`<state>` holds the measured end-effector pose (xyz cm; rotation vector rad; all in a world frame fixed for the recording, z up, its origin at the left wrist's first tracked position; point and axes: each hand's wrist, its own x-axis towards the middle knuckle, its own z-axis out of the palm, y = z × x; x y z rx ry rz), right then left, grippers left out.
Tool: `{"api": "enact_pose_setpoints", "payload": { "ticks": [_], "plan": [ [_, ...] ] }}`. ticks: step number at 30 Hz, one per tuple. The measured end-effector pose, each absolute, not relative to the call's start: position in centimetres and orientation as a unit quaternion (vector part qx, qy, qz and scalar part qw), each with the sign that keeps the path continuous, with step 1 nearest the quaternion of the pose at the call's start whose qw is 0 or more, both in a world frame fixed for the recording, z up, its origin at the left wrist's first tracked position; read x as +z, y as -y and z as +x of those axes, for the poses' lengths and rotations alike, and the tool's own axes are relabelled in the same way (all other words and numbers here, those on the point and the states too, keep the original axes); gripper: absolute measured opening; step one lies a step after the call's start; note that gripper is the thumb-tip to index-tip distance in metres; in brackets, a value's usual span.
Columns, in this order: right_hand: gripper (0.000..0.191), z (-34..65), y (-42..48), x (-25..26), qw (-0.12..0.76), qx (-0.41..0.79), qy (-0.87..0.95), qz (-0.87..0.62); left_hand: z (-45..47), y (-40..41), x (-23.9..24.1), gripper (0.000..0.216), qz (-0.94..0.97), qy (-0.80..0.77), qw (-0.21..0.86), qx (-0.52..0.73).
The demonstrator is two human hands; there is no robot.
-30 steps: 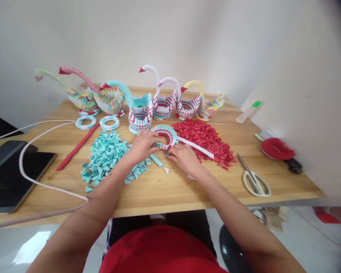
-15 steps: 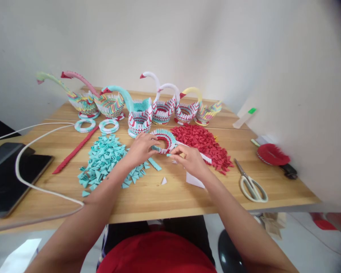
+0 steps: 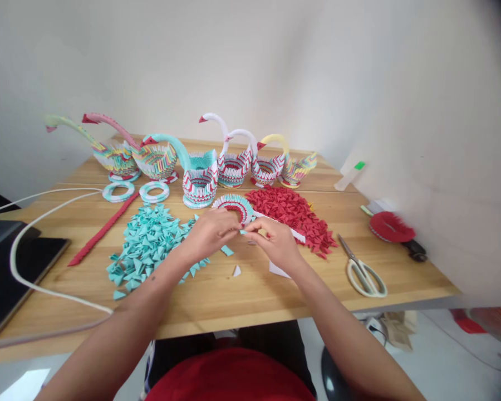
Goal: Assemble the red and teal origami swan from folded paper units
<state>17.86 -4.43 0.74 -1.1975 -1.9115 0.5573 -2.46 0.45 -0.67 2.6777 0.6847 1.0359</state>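
A ring of folded paper pieces (image 3: 237, 201) in teal, white and red lies flat on the table in front of my hands. My left hand (image 3: 212, 229) is closed at the near side of this ring, its fingertips covering part of the rim. Close beside them, my right hand (image 3: 276, 240) pinches a small teal folded paper piece (image 3: 242, 231) between thumb and forefinger. To the left spreads a pile of teal folded pieces (image 3: 148, 242). Beyond my right hand is a pile of red folded pieces (image 3: 294, 214), with a white paper strip (image 3: 298, 236) along its near edge.
Several folded-paper swans (image 3: 200, 178) stand along the back. Two paper rings (image 3: 154, 192) and a red strip (image 3: 104, 231) lie left, near a white cable (image 3: 58, 281) and a dark tablet (image 3: 20, 284). Scissors (image 3: 362, 273) and a red paper ring (image 3: 391, 227) are right.
My left hand has shifted from the ring's left side to its near side, and its fingers have closed. Both hands' fingertips are now nearly together at the teal piece. The view has shifted slightly.
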Motion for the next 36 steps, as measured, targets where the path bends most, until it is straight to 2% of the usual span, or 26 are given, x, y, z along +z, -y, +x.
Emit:
{"api": "enact_pose_setpoints", "payload": {
  "ticks": [4, 9, 13, 17, 23, 28, 36],
  "plan": [
    [0.018, 18.1, 4.5, 0.3, 0.448, 0.353, 0.662, -0.485, -2.3, -0.6, -1.0, 0.021, 0.886, -0.239, 0.119, 0.379],
    [0.024, 18.5, 4.6, 0.2, 0.458, 0.414, 0.636, -0.463, -2.1, -0.1, -0.9, 0.019, 0.834, -0.251, 0.277, 0.406],
    [0.019, 18.2, 4.7, 0.7, 0.436, 0.396, 0.685, -0.429, -1.9, 0.4, -0.6, 0.018, 0.801, -0.274, 0.37, 0.384],
    [0.012, 18.0, 4.8, 0.9, 0.439, 0.386, 0.681, -0.441, -1.7, 0.5, -0.7, 0.02, 0.784, -0.288, 0.411, 0.364],
    [0.017, 17.9, 4.9, 0.7, 0.448, 0.405, 0.647, -0.466, -1.9, 0.7, -0.5, 0.028, 0.767, -0.29, 0.465, 0.333],
    [0.024, 18.1, 4.8, 1.1, 0.451, 0.402, 0.657, -0.451, -2.3, 0.7, -0.1, 0.037, 0.726, -0.258, 0.566, 0.295],
    [0.012, 17.5, 3.7, 1.4, 0.43, 0.292, 0.736, -0.434, -2.5, 0.5, -0.4, 0.039, 0.702, -0.25, 0.602, 0.287]
  ]
}}
